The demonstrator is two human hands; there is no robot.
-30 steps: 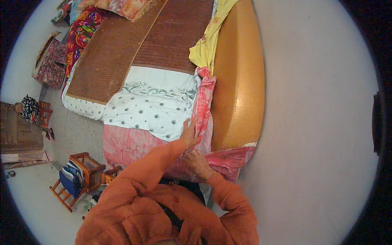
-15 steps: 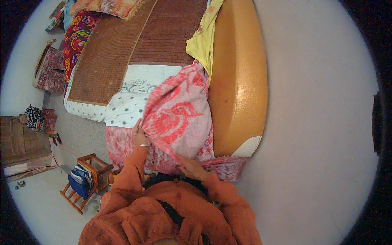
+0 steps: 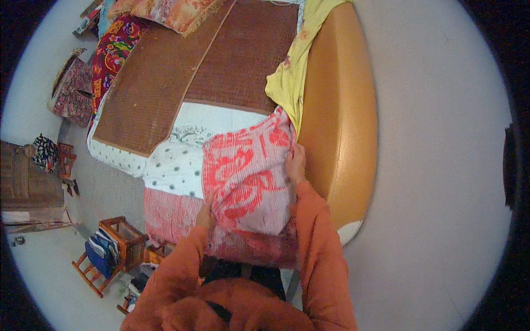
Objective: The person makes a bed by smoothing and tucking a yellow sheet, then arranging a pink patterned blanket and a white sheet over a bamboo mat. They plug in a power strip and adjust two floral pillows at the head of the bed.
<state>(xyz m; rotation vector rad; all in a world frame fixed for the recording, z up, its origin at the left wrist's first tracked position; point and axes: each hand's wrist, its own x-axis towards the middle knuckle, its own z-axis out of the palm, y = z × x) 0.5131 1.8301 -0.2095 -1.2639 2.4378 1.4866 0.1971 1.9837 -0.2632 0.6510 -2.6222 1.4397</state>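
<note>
Left hand (image 3: 205, 215) appears to pinch the near-left edge of the red-and-pink cloth (image 3: 248, 160), which lies toward the near-right corner of the bed (image 3: 361, 165). The right hand (image 3: 297, 164) touches the cloth's right edge, beside the tan padded side (image 3: 331, 105); whether it grips, I cannot tell. Beyond lie a dotted white sheet (image 3: 171, 163) and brown mat (image 3: 240, 66). Work looks partway: the cloth's far part is spread, its near part rumpled. Several fingertips are hidden; the orange pillow (image 3: 171, 11) is cut off.
</note>
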